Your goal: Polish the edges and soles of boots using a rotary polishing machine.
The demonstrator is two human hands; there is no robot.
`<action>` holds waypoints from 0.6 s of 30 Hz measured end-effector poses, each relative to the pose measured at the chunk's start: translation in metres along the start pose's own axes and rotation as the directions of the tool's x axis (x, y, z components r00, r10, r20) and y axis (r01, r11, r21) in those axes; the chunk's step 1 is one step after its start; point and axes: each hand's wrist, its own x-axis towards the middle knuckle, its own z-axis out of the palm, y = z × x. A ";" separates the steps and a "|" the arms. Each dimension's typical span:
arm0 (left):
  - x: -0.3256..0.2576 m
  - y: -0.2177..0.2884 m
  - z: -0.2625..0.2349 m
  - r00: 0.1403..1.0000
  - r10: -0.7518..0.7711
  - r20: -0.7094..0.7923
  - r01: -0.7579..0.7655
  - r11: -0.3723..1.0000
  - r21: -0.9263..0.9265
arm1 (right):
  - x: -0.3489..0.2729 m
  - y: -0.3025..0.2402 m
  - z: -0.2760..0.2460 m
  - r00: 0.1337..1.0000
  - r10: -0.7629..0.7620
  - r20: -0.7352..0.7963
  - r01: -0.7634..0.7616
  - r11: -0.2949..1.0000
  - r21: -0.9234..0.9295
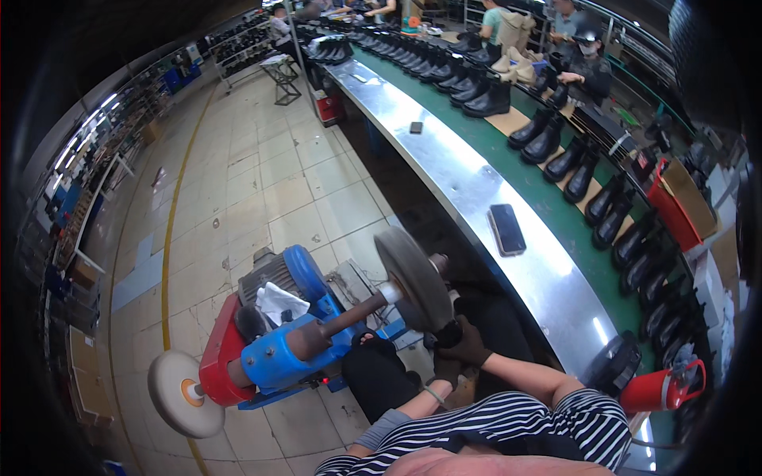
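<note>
Both my hands wear dark brown gloves and are close together at the lower edge of a large grey buffing wheel point(413, 282). My right hand point(468, 343) is closed around a black boot point(449, 333), which shows only in small part against the wheel's rim. Just below it, my left hand point(446, 370) is curled in at the same boot; its fingers are largely hidden. The wheel sits on the shaft of a blue and red buffing machine point(278, 353), whose pale second wheel point(184, 394) is at the far left end.
A metal-edged bench point(468, 190) curves along my right, with a phone point(506, 229) on it. Rows of black boots point(540, 135) stand on its green conveyor belt point(599, 274). A red tumbler point(663, 389) is near my right elbow. Co-workers point(583, 59) are at the far side.
</note>
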 end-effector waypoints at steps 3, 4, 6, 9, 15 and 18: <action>0.011 -0.014 0.004 0.993 0.091 -0.070 -0.094 0.995 -0.043 | 0.004 -0.004 -0.007 1.000 -0.012 -0.022 0.012 1.000 -0.018; 0.010 -0.025 0.007 0.990 0.117 -0.078 -0.122 0.991 -0.053 | 0.004 -0.006 -0.011 0.999 -0.032 -0.039 0.030 0.999 -0.042; -0.002 -0.059 0.016 0.995 0.092 -0.039 -0.096 0.988 -0.117 | 0.011 -0.010 -0.010 0.999 -0.043 -0.020 0.043 0.999 -0.030; 0.014 -0.075 0.005 0.996 0.076 0.055 -0.053 0.940 -0.337 | 0.013 -0.003 -0.015 0.999 -0.052 -0.011 0.051 0.998 -0.038; 0.051 -0.059 -0.069 0.992 0.064 0.107 0.031 0.708 -0.705 | 0.014 -0.008 -0.004 0.994 -0.084 0.070 0.084 0.996 0.008; 0.020 0.009 0.000 0.996 -0.082 0.047 0.094 0.807 -0.584 | 0.008 0.010 -0.024 0.999 -0.041 0.028 0.041 0.999 -0.022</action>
